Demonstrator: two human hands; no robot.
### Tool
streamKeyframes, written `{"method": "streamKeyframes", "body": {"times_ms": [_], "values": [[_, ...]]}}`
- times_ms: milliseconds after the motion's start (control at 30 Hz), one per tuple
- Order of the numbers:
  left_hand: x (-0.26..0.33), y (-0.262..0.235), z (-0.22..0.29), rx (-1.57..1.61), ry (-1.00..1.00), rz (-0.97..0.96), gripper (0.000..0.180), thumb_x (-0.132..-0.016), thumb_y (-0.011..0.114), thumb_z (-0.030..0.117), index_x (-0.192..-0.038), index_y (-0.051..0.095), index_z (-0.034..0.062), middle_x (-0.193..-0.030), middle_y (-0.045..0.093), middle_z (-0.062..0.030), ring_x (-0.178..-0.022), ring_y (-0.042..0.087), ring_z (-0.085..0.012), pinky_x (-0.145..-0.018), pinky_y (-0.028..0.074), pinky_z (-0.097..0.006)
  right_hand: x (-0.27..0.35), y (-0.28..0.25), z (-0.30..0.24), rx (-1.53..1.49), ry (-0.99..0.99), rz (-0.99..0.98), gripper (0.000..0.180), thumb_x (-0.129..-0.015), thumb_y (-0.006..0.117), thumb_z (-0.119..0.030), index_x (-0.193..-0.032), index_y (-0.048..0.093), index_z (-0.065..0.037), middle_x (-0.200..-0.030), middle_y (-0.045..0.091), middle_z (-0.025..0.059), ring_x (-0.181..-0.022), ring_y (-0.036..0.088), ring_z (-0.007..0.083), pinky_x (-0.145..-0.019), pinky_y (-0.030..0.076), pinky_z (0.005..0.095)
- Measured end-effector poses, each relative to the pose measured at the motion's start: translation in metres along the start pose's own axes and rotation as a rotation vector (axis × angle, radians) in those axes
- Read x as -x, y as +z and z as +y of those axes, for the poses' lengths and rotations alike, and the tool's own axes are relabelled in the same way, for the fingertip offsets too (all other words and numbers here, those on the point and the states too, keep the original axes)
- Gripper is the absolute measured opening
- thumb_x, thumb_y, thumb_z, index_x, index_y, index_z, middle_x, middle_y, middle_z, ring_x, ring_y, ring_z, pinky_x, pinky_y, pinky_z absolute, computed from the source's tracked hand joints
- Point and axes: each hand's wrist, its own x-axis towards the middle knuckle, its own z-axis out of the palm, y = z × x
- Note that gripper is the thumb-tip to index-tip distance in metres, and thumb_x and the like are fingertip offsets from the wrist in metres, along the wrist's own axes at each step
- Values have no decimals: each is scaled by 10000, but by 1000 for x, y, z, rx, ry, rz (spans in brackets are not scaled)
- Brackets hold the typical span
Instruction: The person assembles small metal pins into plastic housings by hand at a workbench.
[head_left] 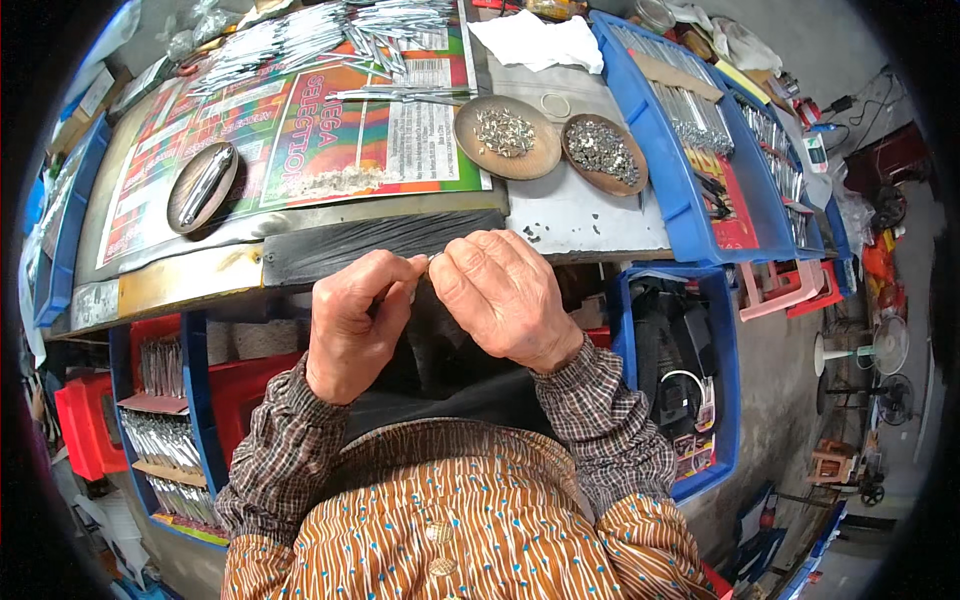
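Both hands meet just in front of the table's near edge. My left hand (358, 315) is closed, thumb and fingertips pinched together. My right hand (505, 297) is closed too, its curled fingers touching the left fingertips. Something small may sit between them, but the fingers hide it. Beyond the hands, a dark ridged block (370, 245) lines the table's edge. To the left, an oval brown dish (182, 212) holds a few shiny silver metal pieces (210, 182). Right of centre, a tan bowl (542, 160) holds small pale bits, and a darker bowl (592, 178) holds small grey metal bits.
Slender silver metal pieces (290, 45) lie heaped at the back on colourful printed sheets (270, 150). A white cloth (540, 42) is at the back. Blue trays (690, 225) stand at the right, and a blue crate (735, 400) sits below. A blue rack (197, 390) stands low left.
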Motion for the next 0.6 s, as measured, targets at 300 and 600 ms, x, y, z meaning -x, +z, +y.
{"method": "streamKeyframes", "body": {"times_ms": [300, 600], "values": [[-2, 3, -3, -25, -19, -35, 174, -782, 558, -93, -920, 596, 6, -765, 585, -157, -689, 599, -336, -610, 487, -345, 2, 3, 9, 79, -89, -21, 271, -700, 636, -97, -940, 587, 19, -878, 590, 116, -796, 594, 236, -693, 515, 344], [-4, 6, -7, -231, 95, -37, 225, -753, 558, -100, -936, 616, 18, -727, 550, -145, -647, 582, -329, -567, 488, -370, 0, 12, 11, 97, -107, 4, 294, -657, 619, -97, -921, 585, 27, -835, 576, 107, -776, 588, 235, -712, 514, 360]]}}
